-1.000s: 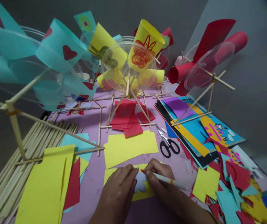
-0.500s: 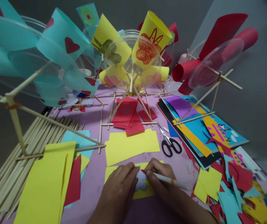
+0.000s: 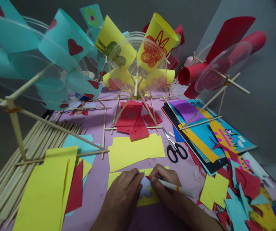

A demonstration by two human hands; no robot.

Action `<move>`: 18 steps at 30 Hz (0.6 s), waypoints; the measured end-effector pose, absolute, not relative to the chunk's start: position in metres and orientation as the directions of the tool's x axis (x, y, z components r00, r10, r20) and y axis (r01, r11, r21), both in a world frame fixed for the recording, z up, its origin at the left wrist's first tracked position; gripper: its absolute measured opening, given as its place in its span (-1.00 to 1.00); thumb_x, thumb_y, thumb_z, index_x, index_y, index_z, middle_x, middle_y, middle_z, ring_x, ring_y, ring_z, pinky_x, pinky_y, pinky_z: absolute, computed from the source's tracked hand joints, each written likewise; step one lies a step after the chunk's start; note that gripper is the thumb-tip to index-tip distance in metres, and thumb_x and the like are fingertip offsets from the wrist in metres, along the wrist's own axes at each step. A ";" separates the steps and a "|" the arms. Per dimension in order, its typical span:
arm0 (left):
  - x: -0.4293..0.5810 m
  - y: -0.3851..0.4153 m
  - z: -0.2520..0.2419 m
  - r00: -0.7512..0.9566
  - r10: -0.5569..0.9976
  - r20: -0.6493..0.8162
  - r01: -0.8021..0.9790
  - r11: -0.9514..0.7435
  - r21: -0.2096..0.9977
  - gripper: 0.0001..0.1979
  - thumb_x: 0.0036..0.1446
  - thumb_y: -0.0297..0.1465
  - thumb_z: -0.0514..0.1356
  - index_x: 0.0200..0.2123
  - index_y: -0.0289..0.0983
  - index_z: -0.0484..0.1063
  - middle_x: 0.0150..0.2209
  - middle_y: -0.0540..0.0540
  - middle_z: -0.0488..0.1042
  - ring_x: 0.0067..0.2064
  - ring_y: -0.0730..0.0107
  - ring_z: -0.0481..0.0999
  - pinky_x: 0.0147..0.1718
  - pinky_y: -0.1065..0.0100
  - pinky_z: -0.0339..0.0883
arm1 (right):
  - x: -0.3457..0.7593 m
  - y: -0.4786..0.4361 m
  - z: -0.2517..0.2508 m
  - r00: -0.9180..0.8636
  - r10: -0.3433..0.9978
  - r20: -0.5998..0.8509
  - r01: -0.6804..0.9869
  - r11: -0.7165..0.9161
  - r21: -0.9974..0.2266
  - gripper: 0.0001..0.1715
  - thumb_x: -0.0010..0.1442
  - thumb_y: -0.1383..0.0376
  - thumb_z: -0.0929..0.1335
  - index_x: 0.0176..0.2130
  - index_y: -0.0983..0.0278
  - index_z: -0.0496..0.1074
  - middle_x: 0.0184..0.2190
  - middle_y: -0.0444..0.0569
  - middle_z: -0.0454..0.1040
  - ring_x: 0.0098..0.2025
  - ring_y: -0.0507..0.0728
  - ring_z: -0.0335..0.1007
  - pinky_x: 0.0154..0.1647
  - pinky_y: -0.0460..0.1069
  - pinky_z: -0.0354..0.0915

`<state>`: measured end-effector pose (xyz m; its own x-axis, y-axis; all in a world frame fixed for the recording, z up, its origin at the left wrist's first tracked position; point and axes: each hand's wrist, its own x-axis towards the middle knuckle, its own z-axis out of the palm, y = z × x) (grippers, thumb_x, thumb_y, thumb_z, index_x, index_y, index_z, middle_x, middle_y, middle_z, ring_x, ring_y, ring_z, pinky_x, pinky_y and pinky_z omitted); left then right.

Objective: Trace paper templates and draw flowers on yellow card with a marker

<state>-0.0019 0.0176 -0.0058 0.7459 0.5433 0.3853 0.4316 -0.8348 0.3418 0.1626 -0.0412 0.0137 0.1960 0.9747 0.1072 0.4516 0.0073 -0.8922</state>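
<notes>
My left hand [image 3: 125,191] presses down on a pale lavender paper cutout with rounded lobes [image 3: 145,192], its fingers close together and partly covering the cutout. Beneath the cutout lies a yellow paper piece [image 3: 140,202], flat on the table. Pinched in my right hand [image 3: 165,181] is a white marker [image 3: 173,186] with an orange band; its red tip touches at the cutout's upper right edge. Just beyond my hands is another stack of yellow paper [image 3: 136,149]. Scissors [image 3: 176,150] with black handles lie to its right.
Stick-framed wheels with teal [image 3: 65,41], yellow [image 3: 155,43] and red [image 3: 229,38] paper tubes stand around the table. Wooden sticks [image 3: 14,179] and yellow sheets [image 3: 43,189] lie left. Paper scraps [image 3: 239,205] and stacked coloured sheets [image 3: 207,134] lie right.
Both hands stay in almost the same place, with the marker still at the cutout's edge. The whole view has shifted very slightly.
</notes>
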 end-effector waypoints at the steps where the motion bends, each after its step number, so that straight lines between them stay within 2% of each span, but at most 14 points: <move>1: -0.002 0.018 -0.006 0.745 0.546 0.384 0.434 -0.833 0.343 -0.71 0.30 -0.44 -0.07 -0.06 -0.26 0.40 -0.14 -0.14 0.51 -0.19 0.29 0.52 -0.25 0.28 0.46 | 0.163 -0.041 0.014 0.198 0.974 0.114 0.459 0.011 -0.888 -0.80 0.15 0.34 0.18 -0.50 0.21 0.22 -0.68 -0.25 0.15 -0.65 0.00 0.12 -0.63 -0.12 0.02; 8: -0.001 0.018 -0.005 0.751 0.533 0.390 0.432 -0.843 0.321 -0.71 0.32 -0.43 -0.08 -0.05 -0.28 0.40 -0.14 -0.15 0.51 -0.21 0.27 0.52 -0.29 0.26 0.47 | 0.162 -0.043 0.012 0.191 0.977 0.093 0.487 -0.012 -0.874 -0.79 0.16 0.33 0.19 -0.50 0.23 0.24 -0.66 -0.21 0.23 -0.62 0.01 0.18 -0.59 -0.12 0.07; 18: -0.002 0.018 -0.007 0.750 0.541 0.381 0.439 -0.838 0.324 -0.71 0.31 -0.43 -0.07 -0.05 -0.27 0.40 -0.14 -0.17 0.51 -0.19 0.27 0.52 -0.26 0.27 0.47 | 0.162 -0.042 0.013 0.190 0.978 0.087 0.488 -0.018 -0.873 -0.79 0.18 0.33 0.18 -0.49 0.23 0.24 -0.65 -0.22 0.21 -0.61 0.01 0.18 -0.58 -0.11 0.06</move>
<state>-0.0022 0.0182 -0.0069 0.7498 0.5410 0.3810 0.4395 -0.8376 0.3245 0.1622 -0.0417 0.0131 0.1900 0.9779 0.0867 0.4882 -0.0175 -0.8726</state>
